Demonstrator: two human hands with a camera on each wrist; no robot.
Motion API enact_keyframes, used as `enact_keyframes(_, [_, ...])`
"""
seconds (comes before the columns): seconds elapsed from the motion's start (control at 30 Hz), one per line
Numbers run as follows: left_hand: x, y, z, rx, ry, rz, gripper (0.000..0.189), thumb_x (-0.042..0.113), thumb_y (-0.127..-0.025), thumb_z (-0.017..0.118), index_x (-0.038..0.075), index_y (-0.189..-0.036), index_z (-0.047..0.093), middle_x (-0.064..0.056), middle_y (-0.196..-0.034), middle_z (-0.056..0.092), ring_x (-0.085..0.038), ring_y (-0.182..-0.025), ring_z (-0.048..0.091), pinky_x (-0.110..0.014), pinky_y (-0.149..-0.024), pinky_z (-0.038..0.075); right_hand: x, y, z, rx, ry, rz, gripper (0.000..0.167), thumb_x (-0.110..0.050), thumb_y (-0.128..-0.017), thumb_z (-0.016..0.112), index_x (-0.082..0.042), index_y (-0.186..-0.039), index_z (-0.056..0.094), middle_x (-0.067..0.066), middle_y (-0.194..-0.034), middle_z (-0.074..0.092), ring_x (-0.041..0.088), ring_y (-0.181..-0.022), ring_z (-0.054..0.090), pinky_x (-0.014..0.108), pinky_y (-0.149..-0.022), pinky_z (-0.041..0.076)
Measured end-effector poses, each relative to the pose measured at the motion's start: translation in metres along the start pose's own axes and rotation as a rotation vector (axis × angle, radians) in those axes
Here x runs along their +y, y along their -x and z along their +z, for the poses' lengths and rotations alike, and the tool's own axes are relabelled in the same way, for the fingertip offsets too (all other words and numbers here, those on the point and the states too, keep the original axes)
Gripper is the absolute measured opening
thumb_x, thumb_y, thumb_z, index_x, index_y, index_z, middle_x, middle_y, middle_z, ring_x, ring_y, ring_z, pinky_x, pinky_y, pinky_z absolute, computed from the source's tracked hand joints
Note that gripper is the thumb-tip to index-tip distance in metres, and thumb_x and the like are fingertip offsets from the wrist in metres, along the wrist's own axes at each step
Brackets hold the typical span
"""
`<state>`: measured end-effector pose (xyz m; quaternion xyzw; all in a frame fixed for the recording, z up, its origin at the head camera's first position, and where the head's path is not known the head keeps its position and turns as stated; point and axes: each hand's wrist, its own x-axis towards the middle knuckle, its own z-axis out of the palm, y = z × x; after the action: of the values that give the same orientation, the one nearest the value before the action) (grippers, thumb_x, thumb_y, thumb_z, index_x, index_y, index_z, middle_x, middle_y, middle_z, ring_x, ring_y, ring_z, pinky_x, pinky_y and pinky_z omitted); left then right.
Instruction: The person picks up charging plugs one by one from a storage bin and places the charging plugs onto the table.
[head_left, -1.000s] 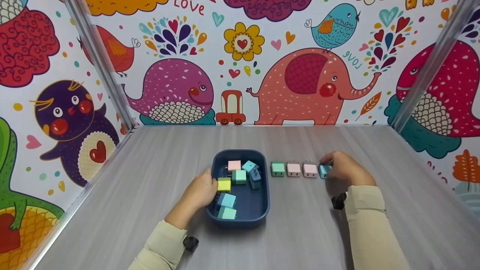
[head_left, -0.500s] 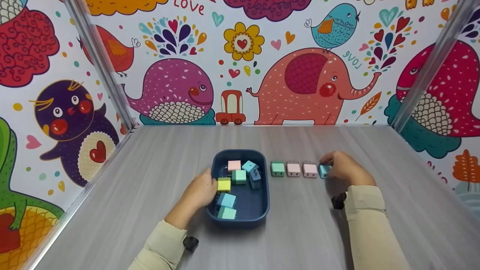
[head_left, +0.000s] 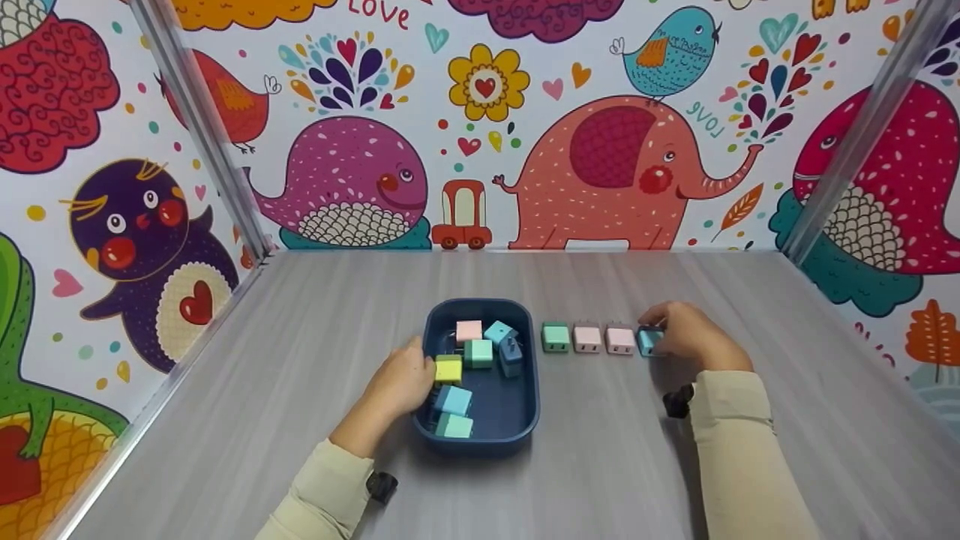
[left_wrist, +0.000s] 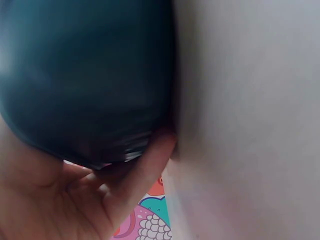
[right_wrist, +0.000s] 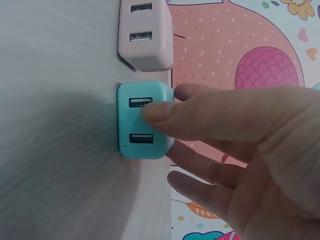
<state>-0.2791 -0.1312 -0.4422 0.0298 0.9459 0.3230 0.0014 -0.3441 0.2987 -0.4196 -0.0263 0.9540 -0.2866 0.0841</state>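
At the right end of a short row, my right hand (head_left: 684, 334) pinches a light blue USB charger (right_wrist: 145, 120). In the right wrist view the thumb lies on the face with its two ports, and fingers reach behind it. Beside it in the row stand a pink charger (head_left: 620, 339), another pink charger (head_left: 587, 338) and a green charger (head_left: 556, 337). My left hand (head_left: 401, 377) grips the left side of a dark blue plastic bin (head_left: 534, 405). The left wrist view shows the thumb (left_wrist: 145, 172) against the bin's outer wall.
Inside the bin lie several more chargers, among them a yellow one (head_left: 448, 370), a pink one (head_left: 469, 331) and a dark blue one (head_left: 511, 357). The grey tabletop (head_left: 600, 465) ends at a wall (head_left: 480, 150) with cartoon animals.
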Motion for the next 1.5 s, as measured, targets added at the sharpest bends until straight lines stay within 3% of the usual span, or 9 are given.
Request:
enact_keyframes(0.27, [0.001, -0.001, 0.000, -0.011, 0.004, -0.027, 0.050, 0.015, -0.110, 0.048, -0.012, -0.152, 0.044, -0.030, -0.144, 0.060, -0.040, -0.129, 0.063, -0.058, -0.108, 0.050, -0.002, -0.001, -0.003, -0.013, -0.005, -0.023, 0.050, 0.003, -0.087, 0.082, 0.003, -0.135, 0.070, 0.030, -0.130, 0.064, 0.040, -0.108, 0.061, 0.056, -0.099, 0.057])
enact_keyframes(0.73, [0.000, -0.001, 0.001, -0.003, 0.021, -0.019, 0.047, 0.014, -0.110, 0.048, -0.009, -0.151, 0.048, -0.028, -0.139, 0.064, -0.037, -0.123, 0.066, -0.058, -0.104, 0.053, -0.015, 0.006, -0.008, 0.003, 0.010, -0.029, 0.052, -0.002, -0.089, 0.081, 0.000, -0.140, 0.068, 0.032, -0.142, 0.058, 0.047, -0.122, 0.057, 0.061, -0.102, 0.054])
enact_keyframes(0.97, [0.001, -0.001, 0.001, -0.012, 0.013, -0.037, 0.051, 0.016, -0.111, 0.047, -0.011, -0.154, 0.043, -0.030, -0.147, 0.058, -0.041, -0.132, 0.062, -0.059, -0.109, 0.049, -0.037, 0.009, -0.006, 0.009, 0.031, -0.069, 0.051, -0.008, -0.091, 0.082, -0.002, -0.140, 0.069, 0.030, -0.145, 0.058, 0.048, -0.129, 0.053, 0.064, -0.107, 0.050])
enact_keyframes(1.2, [0.000, -0.002, 0.001, -0.010, 0.017, -0.024, 0.051, 0.016, -0.111, 0.047, -0.012, -0.153, 0.044, -0.030, -0.145, 0.060, -0.039, -0.129, 0.063, -0.058, -0.109, 0.050, -0.053, 0.009, 0.002, 0.037, 0.097, -0.159, 0.043, -0.004, -0.091, 0.080, -0.003, -0.134, 0.073, 0.027, -0.140, 0.063, 0.048, -0.130, 0.056, 0.062, -0.106, 0.051])
enact_keyframes(1.5, [-0.001, -0.002, 0.001, -0.009, 0.011, -0.018, 0.050, 0.015, -0.111, 0.047, -0.011, -0.153, 0.044, -0.030, -0.145, 0.060, -0.039, -0.130, 0.063, -0.058, -0.109, 0.049, -0.078, 0.015, 0.007, 0.060, 0.125, -0.209, 0.042, 0.000, -0.091, 0.078, -0.003, -0.132, 0.074, 0.025, -0.141, 0.063, 0.047, -0.131, 0.057, 0.062, -0.104, 0.052])
